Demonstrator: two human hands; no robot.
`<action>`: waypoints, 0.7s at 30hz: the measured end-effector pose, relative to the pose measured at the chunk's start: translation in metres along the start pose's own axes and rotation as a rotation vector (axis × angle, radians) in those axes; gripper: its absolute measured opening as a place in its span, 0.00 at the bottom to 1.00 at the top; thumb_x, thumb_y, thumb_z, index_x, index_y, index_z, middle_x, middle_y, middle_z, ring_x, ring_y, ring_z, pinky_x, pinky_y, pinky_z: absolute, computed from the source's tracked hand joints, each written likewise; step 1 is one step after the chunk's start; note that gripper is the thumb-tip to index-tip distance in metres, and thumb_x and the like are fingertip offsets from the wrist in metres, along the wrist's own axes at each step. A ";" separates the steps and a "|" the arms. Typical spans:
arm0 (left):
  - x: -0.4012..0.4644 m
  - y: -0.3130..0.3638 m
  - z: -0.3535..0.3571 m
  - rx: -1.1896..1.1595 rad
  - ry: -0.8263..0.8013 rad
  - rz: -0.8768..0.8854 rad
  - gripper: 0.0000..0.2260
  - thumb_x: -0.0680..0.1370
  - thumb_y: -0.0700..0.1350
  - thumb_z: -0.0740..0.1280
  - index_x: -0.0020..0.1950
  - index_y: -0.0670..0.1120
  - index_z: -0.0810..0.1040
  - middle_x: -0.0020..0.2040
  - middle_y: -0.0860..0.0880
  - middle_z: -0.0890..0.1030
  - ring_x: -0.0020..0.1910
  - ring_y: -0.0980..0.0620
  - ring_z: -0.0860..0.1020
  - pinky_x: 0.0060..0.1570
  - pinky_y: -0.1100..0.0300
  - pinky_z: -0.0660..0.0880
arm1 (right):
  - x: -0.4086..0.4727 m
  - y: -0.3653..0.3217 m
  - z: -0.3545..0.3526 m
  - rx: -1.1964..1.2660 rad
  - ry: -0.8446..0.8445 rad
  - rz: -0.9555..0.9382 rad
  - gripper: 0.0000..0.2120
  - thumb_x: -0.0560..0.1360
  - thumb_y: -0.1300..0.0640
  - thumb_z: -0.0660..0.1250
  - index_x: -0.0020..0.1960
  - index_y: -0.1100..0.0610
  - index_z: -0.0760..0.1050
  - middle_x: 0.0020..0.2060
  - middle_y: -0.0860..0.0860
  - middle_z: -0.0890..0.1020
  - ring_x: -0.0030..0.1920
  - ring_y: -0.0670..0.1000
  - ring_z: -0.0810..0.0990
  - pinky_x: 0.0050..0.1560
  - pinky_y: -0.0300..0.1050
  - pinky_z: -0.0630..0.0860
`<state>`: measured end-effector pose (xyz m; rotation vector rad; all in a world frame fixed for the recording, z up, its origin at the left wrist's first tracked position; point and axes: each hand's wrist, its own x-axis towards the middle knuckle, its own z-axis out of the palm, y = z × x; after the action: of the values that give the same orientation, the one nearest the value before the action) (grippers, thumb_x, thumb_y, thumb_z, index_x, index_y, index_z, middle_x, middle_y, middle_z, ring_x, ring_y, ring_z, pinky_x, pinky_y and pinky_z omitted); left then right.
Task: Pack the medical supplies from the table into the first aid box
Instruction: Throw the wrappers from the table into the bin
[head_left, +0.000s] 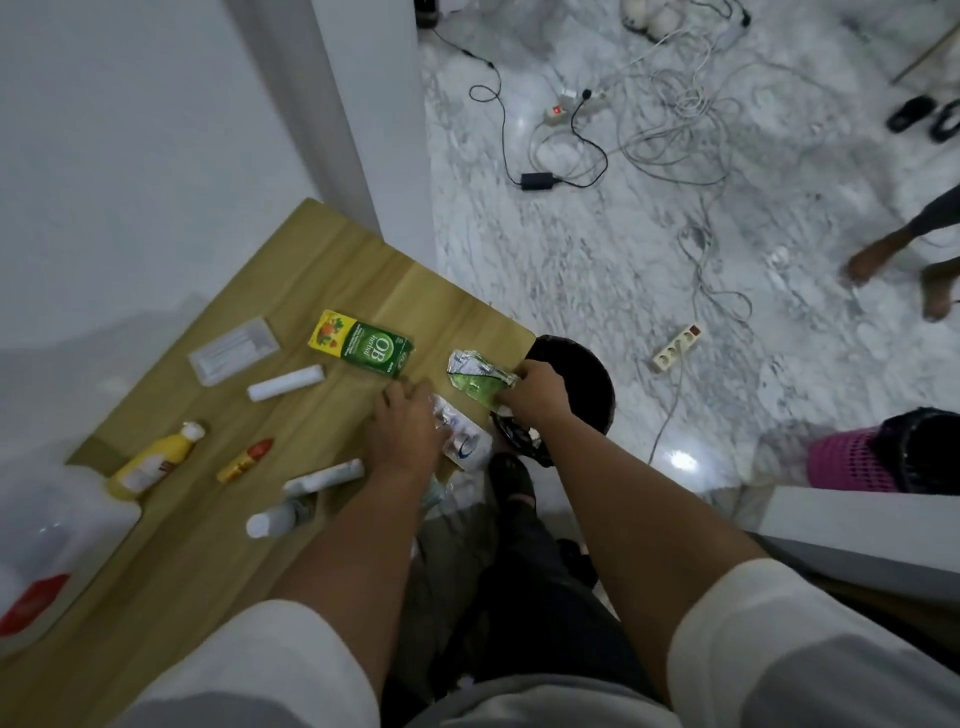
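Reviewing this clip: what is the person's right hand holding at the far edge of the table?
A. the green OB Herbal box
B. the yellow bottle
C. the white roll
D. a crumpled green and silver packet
D: the right hand pinches the crumpled green and silver packet at the table edge, while the yellow bottle, green box and white roll lie untouched.

Surface (218, 545) is seen as matt light wood grain. Floor (597, 270) is read as glossy grey-white marble. Green box (363, 345) is printed card. Crinkled pouch (475, 376) is shiny foil-like plastic. Yellow bottle (148, 465) is smooth plastic.
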<state>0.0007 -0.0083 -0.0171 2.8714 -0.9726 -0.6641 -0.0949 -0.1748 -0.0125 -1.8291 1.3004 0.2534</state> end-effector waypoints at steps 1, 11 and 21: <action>-0.001 -0.001 -0.003 -0.018 -0.004 0.015 0.16 0.77 0.51 0.73 0.62 0.48 0.77 0.62 0.41 0.74 0.59 0.38 0.74 0.50 0.46 0.75 | -0.002 0.005 -0.005 0.046 0.007 0.004 0.12 0.69 0.57 0.77 0.50 0.56 0.81 0.43 0.55 0.84 0.46 0.59 0.85 0.48 0.58 0.84; 0.014 0.118 -0.020 -0.408 -0.061 0.221 0.34 0.79 0.33 0.58 0.81 0.59 0.64 0.49 0.47 0.81 0.46 0.43 0.79 0.42 0.53 0.72 | -0.008 0.110 -0.077 0.422 0.212 0.331 0.15 0.74 0.64 0.71 0.60 0.63 0.81 0.41 0.58 0.82 0.35 0.57 0.83 0.37 0.51 0.85; 0.103 0.210 0.081 -0.218 -0.202 0.238 0.31 0.79 0.31 0.61 0.81 0.47 0.64 0.68 0.39 0.77 0.63 0.36 0.78 0.54 0.44 0.77 | 0.069 0.178 -0.072 0.293 0.159 0.475 0.19 0.72 0.63 0.71 0.61 0.68 0.79 0.50 0.63 0.85 0.47 0.63 0.85 0.51 0.59 0.84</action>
<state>-0.0789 -0.2297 -0.0943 2.4869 -1.1612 -0.9826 -0.2369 -0.2899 -0.1017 -1.2997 1.7751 0.1599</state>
